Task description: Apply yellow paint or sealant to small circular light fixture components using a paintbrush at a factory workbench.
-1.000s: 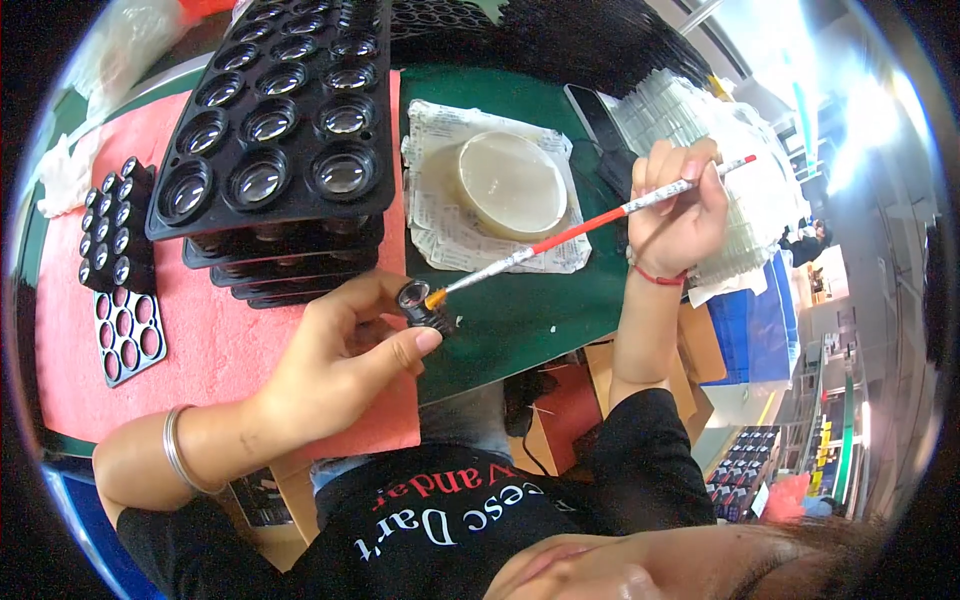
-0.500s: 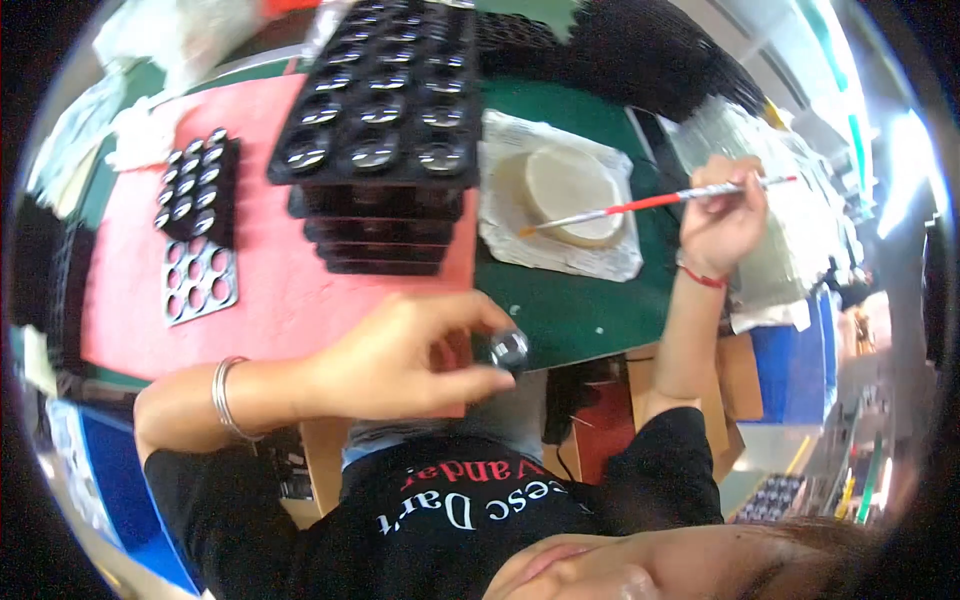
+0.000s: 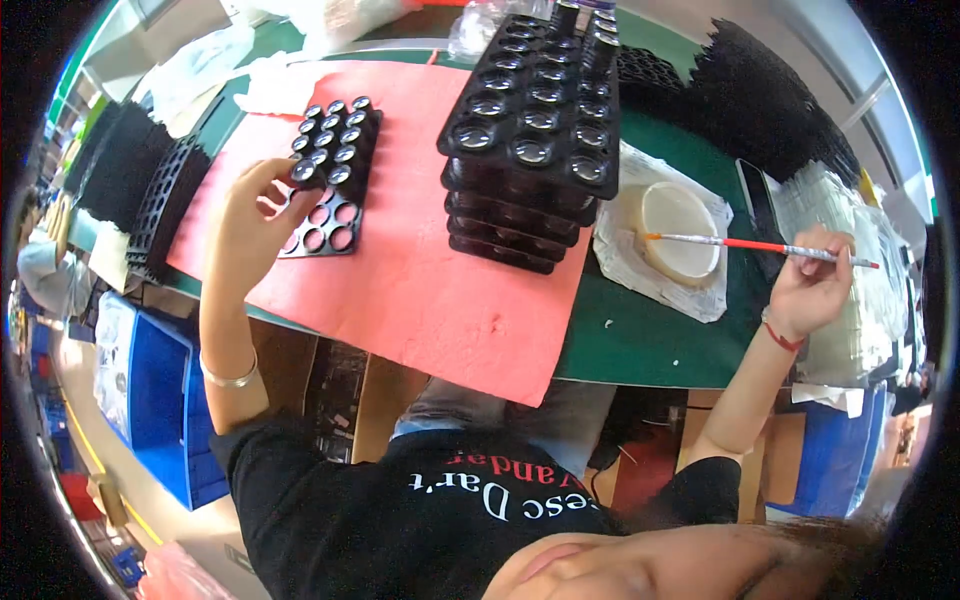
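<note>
My left hand (image 3: 250, 220) reaches over the small black tray (image 3: 340, 246). Its thumb and forefinger pinch a round black lens piece (image 3: 302, 172) with a glassy top, at the near end of the rows of lens pieces (image 3: 345, 135) standing in that tray. Round holes show bare in the tray's near part. Off to the right, my right hand (image 3: 812, 285) is closed on a thin paintbrush (image 3: 745, 244) with a red and silver handle. The brush tip points left, over the near-left rim of a round pale dish (image 3: 684, 230).
A tall stack of black trays (image 3: 510, 190) filled with lens pieces stands on the pink sheet (image 3: 430, 320). The dish rests on a white wrapped pad (image 3: 625, 255). More black trays (image 3: 165, 205) stand at left and a black pile (image 3: 765, 100) at back right. Blue bins (image 3: 165, 400) sit below the table.
My left hand has carried the lens piece from near my body leftward and forward to the small tray. The view has shifted; the paintbrush stays in my right hand by the dish.
</note>
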Motion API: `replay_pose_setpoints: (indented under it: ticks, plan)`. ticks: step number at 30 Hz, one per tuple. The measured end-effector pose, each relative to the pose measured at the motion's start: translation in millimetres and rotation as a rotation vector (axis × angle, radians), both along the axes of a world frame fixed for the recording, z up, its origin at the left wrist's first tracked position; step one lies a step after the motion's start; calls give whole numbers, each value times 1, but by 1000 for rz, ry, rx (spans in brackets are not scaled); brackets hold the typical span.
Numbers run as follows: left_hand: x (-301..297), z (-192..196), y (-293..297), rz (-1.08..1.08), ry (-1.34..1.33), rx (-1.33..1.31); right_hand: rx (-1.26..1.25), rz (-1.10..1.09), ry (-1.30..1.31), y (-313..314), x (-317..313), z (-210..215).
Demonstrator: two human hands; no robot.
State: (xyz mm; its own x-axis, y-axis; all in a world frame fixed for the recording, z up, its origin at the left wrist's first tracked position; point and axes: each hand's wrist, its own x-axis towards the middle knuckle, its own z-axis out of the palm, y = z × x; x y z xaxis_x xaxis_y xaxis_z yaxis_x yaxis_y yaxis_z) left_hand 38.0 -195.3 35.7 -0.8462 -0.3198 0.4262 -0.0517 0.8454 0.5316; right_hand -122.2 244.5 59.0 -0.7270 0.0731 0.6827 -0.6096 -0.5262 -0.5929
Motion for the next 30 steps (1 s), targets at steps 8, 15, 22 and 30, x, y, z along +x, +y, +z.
replay_pose_setpoints:
  ticks: [8, 15, 22, 30]
  plan:
    - [-10, -42, -29, 61, 22, 15, 34, 32, 9, 0, -4, -5]
    - [-14, -40, -24, 95, -56, 107, 49, -14, 20, -5, -3, -4]
    - [-14, 23, 24, 225, -7, -320, 23, -211, 28, 8, -12, -15]
    - [-124, 92, 70, -340, 114, -401, -53, -214, -15, 8, -20, -11]
